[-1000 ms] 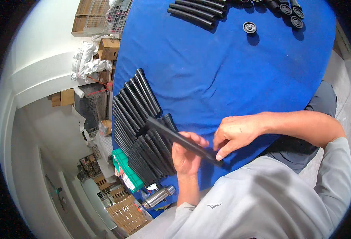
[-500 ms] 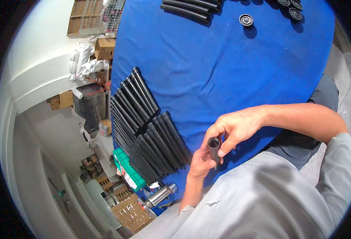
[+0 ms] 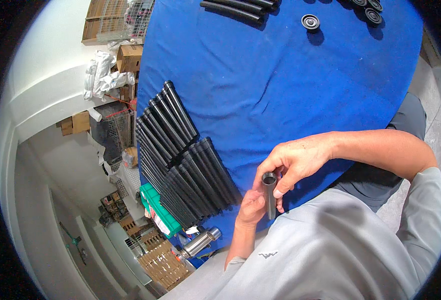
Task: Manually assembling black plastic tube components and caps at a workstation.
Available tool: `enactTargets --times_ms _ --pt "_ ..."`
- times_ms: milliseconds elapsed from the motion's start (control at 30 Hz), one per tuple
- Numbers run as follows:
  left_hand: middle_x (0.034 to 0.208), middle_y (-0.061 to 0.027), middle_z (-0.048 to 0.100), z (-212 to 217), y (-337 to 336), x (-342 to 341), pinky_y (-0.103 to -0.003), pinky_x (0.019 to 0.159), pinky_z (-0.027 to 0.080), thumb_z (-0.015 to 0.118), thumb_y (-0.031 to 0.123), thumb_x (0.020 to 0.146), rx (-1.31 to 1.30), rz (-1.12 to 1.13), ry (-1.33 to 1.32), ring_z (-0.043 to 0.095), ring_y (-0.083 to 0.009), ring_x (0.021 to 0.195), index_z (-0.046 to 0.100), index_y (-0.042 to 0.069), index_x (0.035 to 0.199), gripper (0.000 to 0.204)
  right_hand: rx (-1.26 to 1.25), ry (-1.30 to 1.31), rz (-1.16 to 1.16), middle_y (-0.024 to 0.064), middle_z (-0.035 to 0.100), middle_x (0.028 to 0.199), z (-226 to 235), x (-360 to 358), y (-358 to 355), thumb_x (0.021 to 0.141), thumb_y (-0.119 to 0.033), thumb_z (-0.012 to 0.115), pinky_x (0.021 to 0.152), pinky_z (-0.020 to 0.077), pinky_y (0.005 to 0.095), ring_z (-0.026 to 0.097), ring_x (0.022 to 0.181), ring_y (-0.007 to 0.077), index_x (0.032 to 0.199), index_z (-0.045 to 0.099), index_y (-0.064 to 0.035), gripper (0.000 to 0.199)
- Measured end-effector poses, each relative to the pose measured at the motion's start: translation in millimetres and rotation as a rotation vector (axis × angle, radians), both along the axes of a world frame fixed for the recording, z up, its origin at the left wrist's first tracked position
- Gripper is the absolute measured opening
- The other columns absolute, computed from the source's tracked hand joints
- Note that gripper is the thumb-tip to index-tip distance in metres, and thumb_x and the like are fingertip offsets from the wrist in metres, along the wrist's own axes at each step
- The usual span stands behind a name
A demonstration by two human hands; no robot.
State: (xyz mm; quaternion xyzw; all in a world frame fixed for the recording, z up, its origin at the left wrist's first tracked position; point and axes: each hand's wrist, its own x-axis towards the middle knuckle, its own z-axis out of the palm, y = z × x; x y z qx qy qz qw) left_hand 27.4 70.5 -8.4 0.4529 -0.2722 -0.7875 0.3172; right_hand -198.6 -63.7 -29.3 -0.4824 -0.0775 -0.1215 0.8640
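You've swung the black tube (image 3: 269,194) up on end since a second ago; its open mouth faces you. Your left hand (image 3: 251,206) grips its base and your right hand (image 3: 291,162) pinches the top, with the tube stack (image 3: 183,165) at nine o'clock.

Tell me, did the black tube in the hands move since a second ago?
Yes. The black tube lay slanted beside the piled tubes; now it stands on end, open mouth up, farther right of them, held by both hands.
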Motion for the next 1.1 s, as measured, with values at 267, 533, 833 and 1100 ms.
enactTargets --times_ms 267,533,833,1100 --pt "0.101 -0.0131 0.062 -7.0 3.2 7.6 -0.035 0.066 0.057 0.088 0.021 0.066 -0.002 -0.038 0.045 0.065 -0.0211 0.075 0.049 -0.007 0.128 0.078 0.204 -0.076 0.113 0.011 0.065 0.109 -9.5 6.6 8.1 0.089 -0.002 0.064 0.082 0.0521 0.031 0.066 0.093 0.0183 0.124 0.059 0.0001 0.035" --pt "0.101 -0.0134 0.063 -3.1 3.0 3.2 -0.032 0.066 0.055 0.087 0.025 0.068 -0.02 -0.088 0.012 0.065 -0.0195 0.078 0.052 -0.01 0.122 0.073 -0.081 -0.062 0.059 0.0099 0.061 0.104 -6.7 5.3 9.2 0.086 -0.005 0.069 0.08 0.0526 0.03 0.063 0.096 0.0175 0.121 0.064 -0.004 0.035" --pt "0.095 -0.0189 0.063 -3.7 2.3 8.5 -0.046 0.073 0.059 0.074 0.035 0.083 0.052 -0.082 0.146 0.066 -0.0294 0.084 0.046 -0.011 0.127 0.069 -0.005 -0.04 0.01 0.0152 0.063 0.103 -7.0 6.6 5.7 0.089 -0.006 0.066 0.082 0.055 0.0317 0.07 0.091 0.0225 0.116 0.057 0.0076 0.031" --pt "0.089 -0.0216 0.062 -5.3 -2.4 3.6 -0.047 0.069 0.059 0.06 0.039 0.093 0.092 -0.143 0.26 0.065 -0.0315 0.071 0.047 -0.006 0.128 0.059 -0.105 0.005 -0.163 0.0122 0.068 0.085 -0.3 -0.3 2.2 0.087 -0.015 0.067 0.071 0.053 0.0319 0.067 0.078 0.0186 0.108 0.059 0.0053 0.03"
